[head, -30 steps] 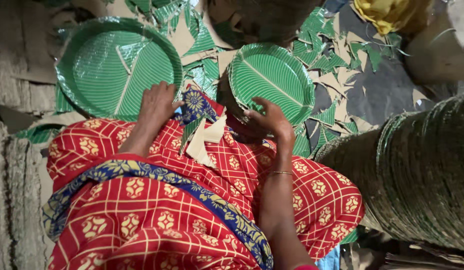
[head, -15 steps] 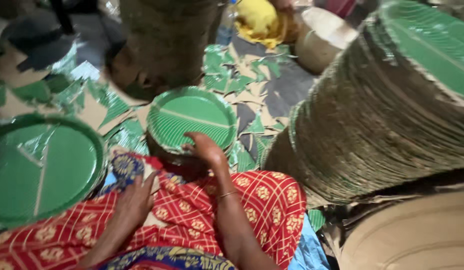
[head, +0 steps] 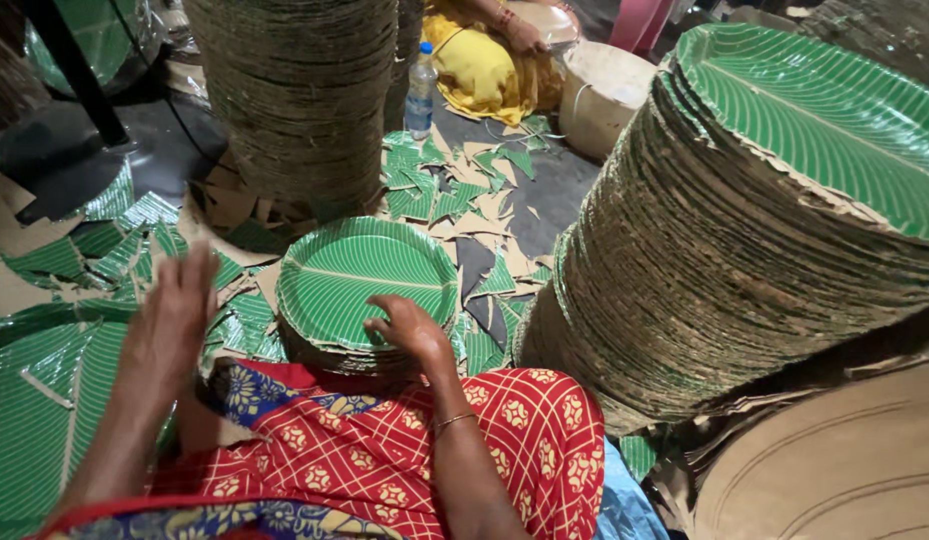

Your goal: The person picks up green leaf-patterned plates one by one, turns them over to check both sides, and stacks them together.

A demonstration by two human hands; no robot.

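To the right of the fingers a tall leaning stack of green leaf-patterned paper plates (head: 744,230) fills the view; half a second ago only part of it showed, so the head has turned right and up. Beyond the fingers rises a second tall brown column of stacked plates (head: 299,100). Directly under the fingertips of the right hand (head: 409,328) sits the low pile of round green ribbed plates (head: 364,285), against the lap in red patterned cloth (head: 384,450). That hand has shifted from the pile's far edge to its near rim; its fingers are curled and pressed down on the top plate, apparently steadying the pile rather than lifting. The left hand (head: 169,325) has come up off the cloth and hangs blurred in the air left of the pile, fingers together and straight, holding nothing. Green and brown offcuts (head: 464,195) litter the floor past the fingers. A clear plastic bottle (head: 420,90) stands further off.
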